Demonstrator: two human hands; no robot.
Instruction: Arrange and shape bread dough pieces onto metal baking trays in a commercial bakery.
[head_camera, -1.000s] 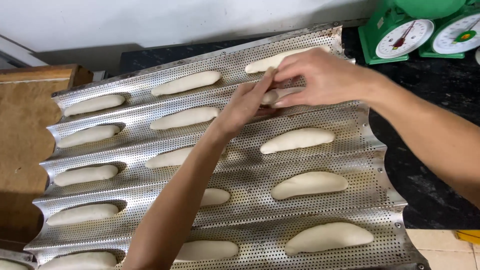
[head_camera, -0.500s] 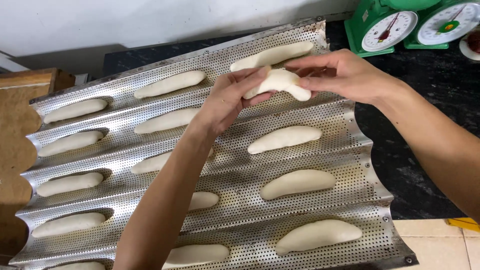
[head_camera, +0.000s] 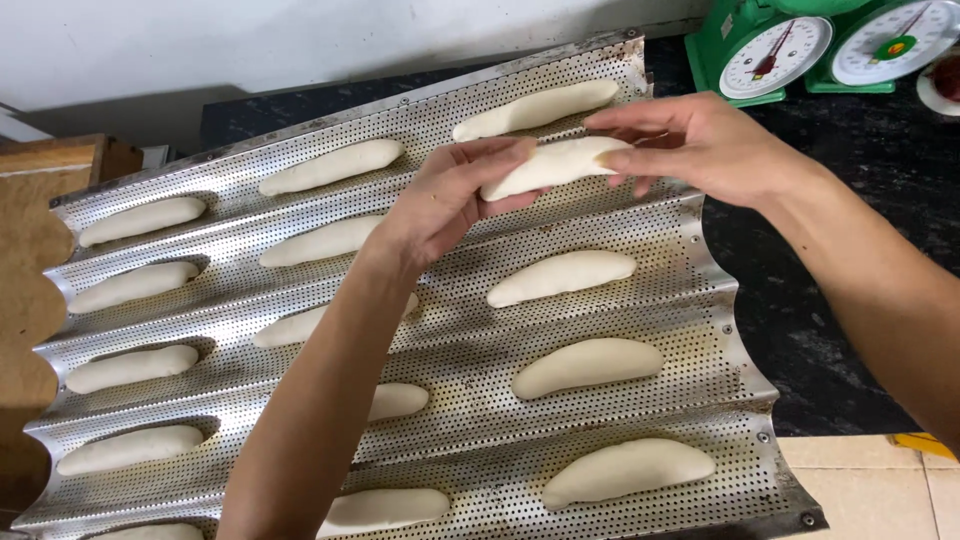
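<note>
Holding a pale dough roll (head_camera: 555, 165) between them, the left hand (head_camera: 450, 200) and right hand (head_camera: 690, 145) hover over the far right part of a perforated, wavy metal baking tray (head_camera: 650, 330). Each grip is closed on one end of the roll, fingers curled round it, keeping it lifted just above the tray's second channel. Other shaped dough pieces (head_camera: 585, 365) lie in rows along the channels. Two green dial scales (head_camera: 820, 45) stand on the dark bench (head_camera: 850, 320) at far right.
</note>
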